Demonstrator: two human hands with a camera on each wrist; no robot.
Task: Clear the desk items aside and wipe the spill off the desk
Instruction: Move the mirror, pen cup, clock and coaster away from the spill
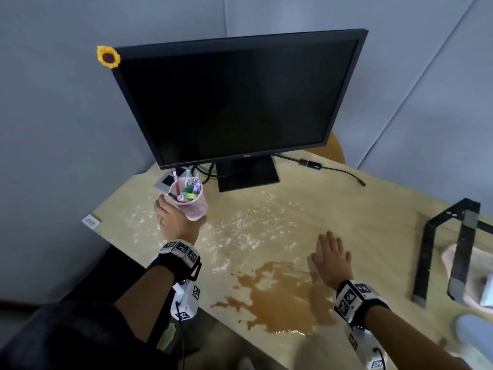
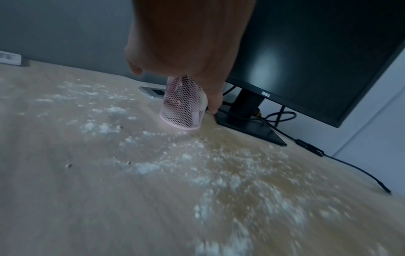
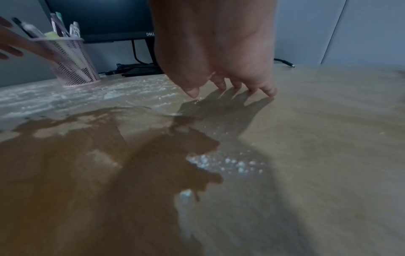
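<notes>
A pink mesh pen holder (image 1: 190, 202) full of pens stands tilted on the desk (image 1: 360, 209), just left of the monitor's base. My left hand (image 1: 174, 220) grips it around its side; the wrist view shows the holder (image 2: 184, 107) with its base at the desk top. A brown liquid spill (image 1: 277, 297) spreads near the front edge, with white powder (image 1: 240, 228) scattered behind it. My right hand (image 1: 332, 256) hovers flat and open just right of the spill (image 3: 87, 155), fingers (image 3: 268, 90) straight, holding nothing.
A black monitor (image 1: 234, 97) with a sunflower on its corner stands at the back. A loose black cable (image 1: 333, 169) runs right from it. A black metal stand (image 1: 448, 249) sits at the right edge over something pale. Grey partition walls enclose the desk.
</notes>
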